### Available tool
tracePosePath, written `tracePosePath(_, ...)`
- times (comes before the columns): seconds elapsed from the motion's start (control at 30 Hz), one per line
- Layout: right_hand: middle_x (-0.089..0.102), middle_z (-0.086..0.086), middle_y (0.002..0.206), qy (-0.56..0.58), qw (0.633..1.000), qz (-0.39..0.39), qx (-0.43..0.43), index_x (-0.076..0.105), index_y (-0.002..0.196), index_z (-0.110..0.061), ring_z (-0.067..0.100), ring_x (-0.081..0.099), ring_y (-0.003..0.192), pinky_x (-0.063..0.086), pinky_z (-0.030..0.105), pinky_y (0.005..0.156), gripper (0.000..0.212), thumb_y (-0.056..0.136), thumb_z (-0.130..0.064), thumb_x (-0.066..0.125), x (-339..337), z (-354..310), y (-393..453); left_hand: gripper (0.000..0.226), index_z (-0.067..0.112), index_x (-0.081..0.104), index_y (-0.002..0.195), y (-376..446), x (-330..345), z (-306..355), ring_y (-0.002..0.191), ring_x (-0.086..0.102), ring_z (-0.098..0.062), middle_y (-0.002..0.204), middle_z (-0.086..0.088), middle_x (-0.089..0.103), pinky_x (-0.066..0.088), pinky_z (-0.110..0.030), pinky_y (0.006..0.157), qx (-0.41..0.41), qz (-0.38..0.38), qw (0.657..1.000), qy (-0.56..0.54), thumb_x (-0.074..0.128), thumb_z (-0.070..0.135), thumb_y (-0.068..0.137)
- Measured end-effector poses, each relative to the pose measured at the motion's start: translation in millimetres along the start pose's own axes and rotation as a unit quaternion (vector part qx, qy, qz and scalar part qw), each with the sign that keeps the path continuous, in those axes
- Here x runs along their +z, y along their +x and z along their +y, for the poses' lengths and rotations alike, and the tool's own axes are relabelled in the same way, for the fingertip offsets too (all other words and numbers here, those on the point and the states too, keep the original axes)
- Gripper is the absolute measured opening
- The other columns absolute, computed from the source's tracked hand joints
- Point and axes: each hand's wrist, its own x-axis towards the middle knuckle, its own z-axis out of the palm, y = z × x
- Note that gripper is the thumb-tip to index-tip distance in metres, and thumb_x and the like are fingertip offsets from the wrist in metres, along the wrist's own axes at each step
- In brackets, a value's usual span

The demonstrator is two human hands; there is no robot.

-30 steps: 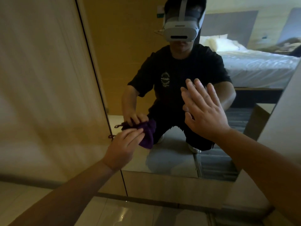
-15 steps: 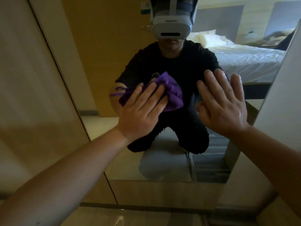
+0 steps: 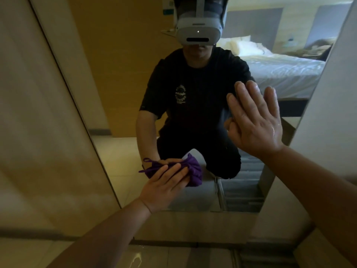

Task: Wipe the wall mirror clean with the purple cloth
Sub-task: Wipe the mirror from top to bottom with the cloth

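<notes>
Your left hand [image 3: 164, 187] lies low on the wall mirror [image 3: 123, 105], near its bottom edge, with the fingers straight and close together, pressing the purple cloth [image 3: 193, 172] flat against the glass; the cloth is bunched into a wad under and just beyond your fingertips, and a thin loose end of it trails out to the left; your thumb is hidden, so whether it hooks the cloth cannot be told. Your right hand [image 3: 255, 122] is higher up and to the right, well apart from the left, palm flat on the glass with the fingers straight and pointing upward and holding nothing; its skin shows small wet glints near the fingertips and the edge of the palm. The mirror sits between a pale wood panel [image 3: 38, 132] on the left and a lighter wall [image 3: 328, 113] on the right, with a wood strip [image 3: 193, 225] below its lower edge and glossy floor tile [image 3: 154, 256] beneath that. In the reflection you are crouched in a black T-shirt [image 3: 193, 89] with a round pale print on the chest, wearing a white headset [image 3: 199, 33]; behind your reflected figure stands a bed [image 3: 280, 70] with white sheets and pillows against a grey headboard [image 3: 255, 22]; the reflected cloth and hand meet the real ones at the glass.
</notes>
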Motion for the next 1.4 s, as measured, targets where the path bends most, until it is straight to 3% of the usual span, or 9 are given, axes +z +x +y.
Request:
tracePosePath(0.2, 0.028, 0.014, 0.161, 0.037, 0.995, -0.092, 0.016, 0.04, 0.152, -0.01, 0.032, 0.022, 0.151, 0.018, 0.059, 0.121, 0.054, 0.101, -0.026, 0.05, -25.2, 6.2, 4.0, 0.029, 0.015, 0.065, 0.121, 43.0, -48.5, -5.8, 0.118, 0.057, -0.028, 0.133, -0.006, 0.062, 0.05, -0.047, 0.085, -0.035, 0.009, 0.993, -0.114, 0.067, 0.01, 0.092)
tracePosePath(0.37, 0.027, 0.017, 0.161, 0.022, 0.993, -0.069, 0.098, 0.037, 0.153, -0.011, 0.031, 0.014, 0.152, 0.01, 0.058, 0.123, 0.053, 0.104, -0.028, 0.047, -51.1, 44.6, -2.2, 0.02, 0.009, 0.071, 0.116, 152.7, -111.3, -41.2, 0.115, 0.06, -0.032, 0.13, -0.01, 0.064, 0.049, -0.046, 0.09, -0.036, 0.157, 0.982, -0.1, 0.06, 0.007, 0.098)
tracePosePath(0.53, 0.03, 0.019, 0.159, 0.006, 0.995, -0.068, 0.076, 0.035, 0.152, -0.009, 0.037, 0.023, 0.15, 0.016, 0.062, 0.12, 0.054, 0.103, -0.026, 0.05, -46.8, 70.6, -5.8, 0.026, 0.011, 0.07, 0.121, 260.6, -139.1, -64.5, 0.122, 0.059, -0.03, 0.134, -0.01, 0.062, 0.049, -0.044, 0.098, -0.017, 0.28, 0.959, -0.024, 0.053, 0.008, 0.101)
tracePosePath(0.67, 0.036, 0.02, 0.156, 0.009, 0.997, -0.02, 0.068, 0.039, 0.15, -0.008, 0.037, 0.028, 0.147, 0.022, 0.062, 0.118, 0.056, 0.099, -0.021, 0.057, -35.5, 73.3, -9.4, 0.035, 0.011, 0.064, 0.129, 266.6, -108.4, -53.4, 0.136, 0.048, -0.032, 0.144, -0.012, 0.053, 0.042, -0.048, 0.107, 0.021, 0.228, 0.973, 0.021, 0.041, 0.009, 0.103)
tracePosePath(0.8, 0.037, 0.024, 0.154, 0.022, 0.997, -0.002, 0.071, 0.042, 0.148, -0.003, 0.04, 0.029, 0.146, 0.022, 0.062, 0.117, 0.054, 0.098, -0.019, 0.055, -25.0, 73.9, -13.4, 0.044, 0.008, 0.057, 0.138, 232.5, -75.1, -25.6, 0.141, 0.04, -0.033, 0.148, -0.014, 0.047, 0.037, -0.054, 0.111, 0.016, 0.185, 0.983, 0.009, 0.047, 0.016, 0.095)
tracePosePath(0.97, 0.036, 0.026, 0.153, 0.034, 0.996, 0.018, 0.08, 0.044, 0.147, 0.0, 0.035, 0.021, 0.147, 0.021, 0.062, 0.117, 0.05, 0.099, -0.017, 0.047, -16.6, 71.7, -14.4, 0.05, 0.011, 0.044, 0.147, 148.2, -17.5, 20.5, 0.144, 0.034, -0.03, 0.156, -0.011, 0.032, 0.025, -0.047, 0.118, 0.104, 0.093, 0.99, 0.037, 0.042, 0.024, 0.099)
tracePosePath(1.1, 0.038, 0.026, 0.151, 0.022, 0.996, 0.023, 0.083, 0.045, 0.146, -0.001, 0.035, 0.023, 0.146, 0.021, 0.062, 0.117, 0.05, 0.099, -0.018, 0.047, -15.9, 70.8, -13.5, 0.057, 0.015, 0.044, 0.147, 85.0, 19.7, 47.5, 0.148, 0.027, -0.029, 0.158, -0.008, 0.032, 0.016, -0.047, 0.121, 0.158, 0.007, 0.986, 0.061, 0.059, 0.03, 0.094)
tracePosePath(1.23, 0.037, 0.024, 0.153, 0.016, 0.996, 0.002, 0.092, 0.043, 0.148, -0.002, 0.039, 0.026, 0.146, 0.019, 0.06, 0.119, 0.051, 0.099, -0.018, 0.049, -20.8, 67.0, -12.3, 0.063, 0.016, 0.04, 0.149, 69.8, 17.0, 51.4, 0.148, 0.024, -0.028, 0.159, -0.008, 0.031, 0.022, -0.045, 0.118, 0.172, -0.045, 0.983, 0.033, 0.063, 0.033, 0.093)
tracePosePath(1.4, 0.028, 0.017, 0.16, 0.038, 0.992, -0.055, 0.104, 0.033, 0.153, -0.008, 0.034, 0.019, 0.151, 0.009, 0.055, 0.123, 0.051, 0.105, -0.023, 0.038, -45.4, 70.2, -12.4, 0.046, 0.02, 0.052, 0.137, 90.5, -11.4, 52.1, 0.134, 0.044, -0.023, 0.148, -0.001, 0.046, 0.036, -0.04, 0.102, 0.139, -0.062, 0.987, -0.044, 0.065, 0.026, 0.093)
